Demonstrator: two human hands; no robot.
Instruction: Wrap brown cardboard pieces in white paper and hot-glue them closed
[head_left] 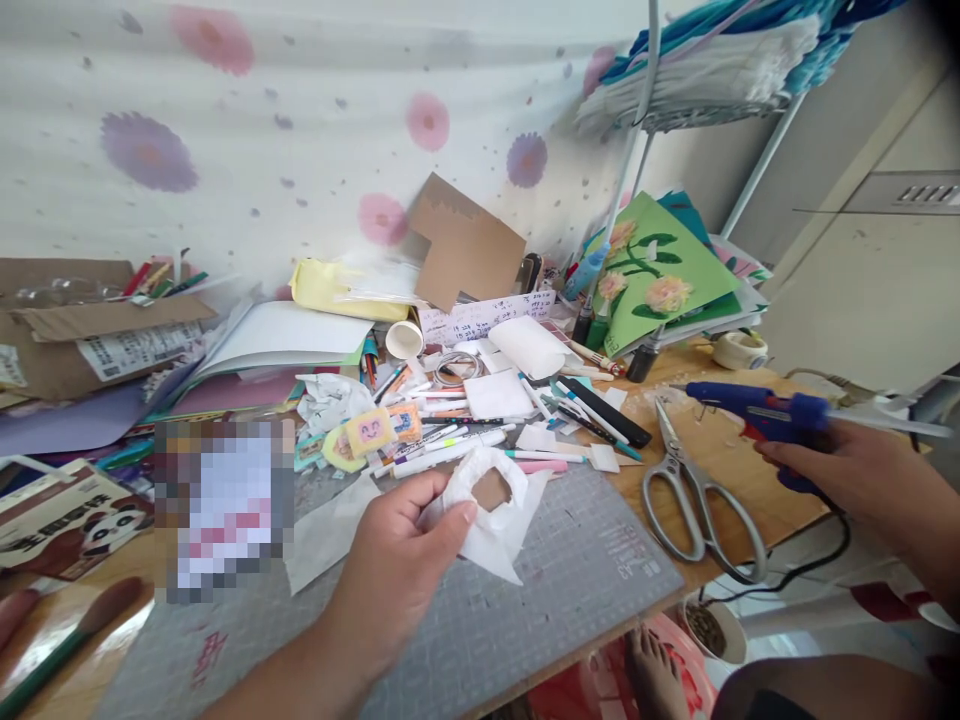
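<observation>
Left hand [397, 560] pinches a white paper cutout [491, 510]; right hand [847, 470] grips a blue glue gun [757, 410]

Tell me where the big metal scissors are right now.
The metal scissors lie open on the wooden table's right side, between the grey cutting mat and the right hand holding the blue glue gun.

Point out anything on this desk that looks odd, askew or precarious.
The scissors lie open with their handles poking past the desk edge. The glue gun in the right hand trails a cord over that edge. The white paper in the left hand has a hole cut through it.
</observation>
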